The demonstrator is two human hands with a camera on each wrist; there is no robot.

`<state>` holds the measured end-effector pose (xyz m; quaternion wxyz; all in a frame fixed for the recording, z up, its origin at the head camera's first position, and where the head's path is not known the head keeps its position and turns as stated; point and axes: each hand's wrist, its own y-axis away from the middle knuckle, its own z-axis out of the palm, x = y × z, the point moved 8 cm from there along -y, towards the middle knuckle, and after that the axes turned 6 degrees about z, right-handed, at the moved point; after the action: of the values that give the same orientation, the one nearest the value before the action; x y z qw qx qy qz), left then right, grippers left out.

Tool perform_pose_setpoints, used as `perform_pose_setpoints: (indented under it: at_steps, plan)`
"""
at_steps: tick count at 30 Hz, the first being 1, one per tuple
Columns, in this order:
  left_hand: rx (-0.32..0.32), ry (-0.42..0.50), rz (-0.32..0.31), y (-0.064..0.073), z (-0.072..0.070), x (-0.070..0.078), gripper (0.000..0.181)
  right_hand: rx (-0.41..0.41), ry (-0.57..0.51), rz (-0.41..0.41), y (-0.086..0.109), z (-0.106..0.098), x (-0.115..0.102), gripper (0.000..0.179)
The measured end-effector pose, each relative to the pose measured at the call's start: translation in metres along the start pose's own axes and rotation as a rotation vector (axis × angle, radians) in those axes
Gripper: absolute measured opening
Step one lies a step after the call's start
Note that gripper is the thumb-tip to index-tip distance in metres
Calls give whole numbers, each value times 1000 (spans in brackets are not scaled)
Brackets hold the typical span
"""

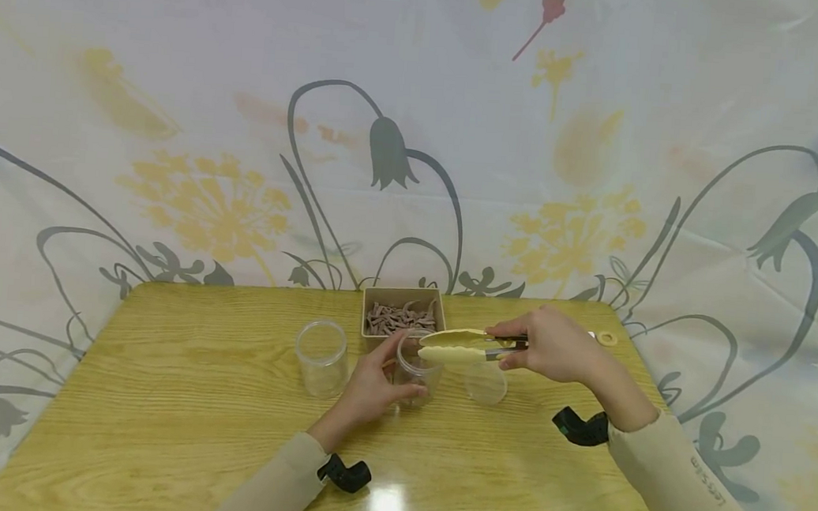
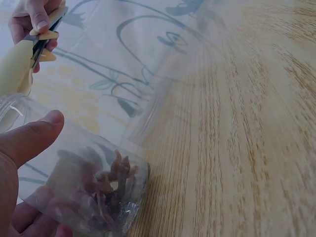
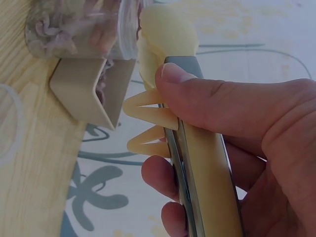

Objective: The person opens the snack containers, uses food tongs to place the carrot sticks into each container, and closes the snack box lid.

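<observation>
My left hand (image 1: 370, 383) grips a clear jar (image 1: 430, 377) with the thumb on its near side. Inside the jar, several brownish twisted pieces (image 2: 116, 177) lie at the bottom in the left wrist view. With my right hand (image 1: 552, 345) I hold a pair of tongs (image 3: 210, 173), thumb on one arm and fingers on the other. The cream scalloped tips (image 1: 453, 355) are at the jar's mouth, lying nearly level. Directly behind the jar stands a beige box (image 1: 369, 310) holding many similar brownish strips (image 1: 401, 318).
A second clear jar (image 1: 322, 360), uncapped, stands to the left of the held one. A clear round lid (image 1: 487, 384) lies on the wooden table (image 1: 192, 399) to the right. Near the right back edge is a small yellowish ring (image 1: 606, 339). A patterned cloth (image 1: 423, 51) hangs behind.
</observation>
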<state>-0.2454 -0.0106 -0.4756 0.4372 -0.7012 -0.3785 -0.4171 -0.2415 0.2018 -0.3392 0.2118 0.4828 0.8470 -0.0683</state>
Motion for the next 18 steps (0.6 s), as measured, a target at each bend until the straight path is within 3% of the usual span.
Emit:
perform_pose_setpoints:
  at_steps: [9,18]
  plan:
    - [-13,-28,-5,1,-1,2,95,22,31,-24,2,0,-1,49]
    - [-13,-42,1,1,0,1,94,53,-12,51,-2,-1,11,54]
